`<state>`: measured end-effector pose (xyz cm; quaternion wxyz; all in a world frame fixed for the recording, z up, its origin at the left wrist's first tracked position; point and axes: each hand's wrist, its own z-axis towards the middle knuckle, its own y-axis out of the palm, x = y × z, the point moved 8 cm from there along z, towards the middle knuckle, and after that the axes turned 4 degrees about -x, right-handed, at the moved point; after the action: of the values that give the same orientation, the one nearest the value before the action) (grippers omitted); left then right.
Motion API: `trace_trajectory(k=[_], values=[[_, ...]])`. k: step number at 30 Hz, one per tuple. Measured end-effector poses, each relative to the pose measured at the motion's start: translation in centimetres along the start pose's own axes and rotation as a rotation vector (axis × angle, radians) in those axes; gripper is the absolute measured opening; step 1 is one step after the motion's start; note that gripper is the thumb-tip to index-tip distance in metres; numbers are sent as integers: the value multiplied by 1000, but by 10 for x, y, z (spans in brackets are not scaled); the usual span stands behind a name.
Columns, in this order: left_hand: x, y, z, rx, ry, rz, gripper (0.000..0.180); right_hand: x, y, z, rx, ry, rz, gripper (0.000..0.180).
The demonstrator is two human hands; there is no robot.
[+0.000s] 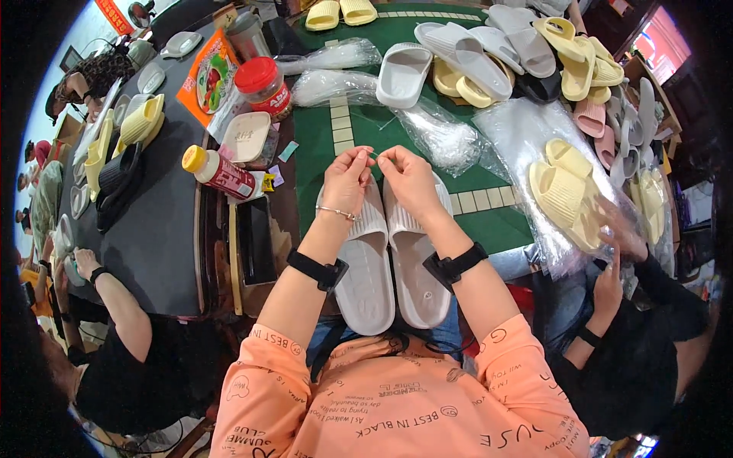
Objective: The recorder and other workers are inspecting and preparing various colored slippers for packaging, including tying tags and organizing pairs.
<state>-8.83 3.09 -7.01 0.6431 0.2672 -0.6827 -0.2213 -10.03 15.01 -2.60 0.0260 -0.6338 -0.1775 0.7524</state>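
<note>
A pair of light grey slide slippers (365, 284) lies side by side at the table's near edge, toes away from me, heels over my lap. Above their toe straps, my left hand (345, 182) and my right hand (410, 183) meet almost fingertip to fingertip. Both are closed in a pinch. Something small and thin shows between the fingertips, too fine to name. The hands partly hide the slippers' straps and toes.
Clear plastic bags (445, 137) lie beyond my hands. Grey and yellow slippers (458, 57) are heaped at the back right. A red-lidded jar (259, 85) and a yellow-capped bottle (219, 172) stand left. At right, another person's hand (620, 229) is near yellow slippers (565, 191).
</note>
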Motion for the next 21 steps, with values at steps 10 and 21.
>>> trace_trajectory(k=[10,21], values=[[9,0,-1,12,40,231,16,-4,-2,2,98,-50,109,16],[1,8,-3,16,-27,208,14,0,-3,1,11,-31,359,13]])
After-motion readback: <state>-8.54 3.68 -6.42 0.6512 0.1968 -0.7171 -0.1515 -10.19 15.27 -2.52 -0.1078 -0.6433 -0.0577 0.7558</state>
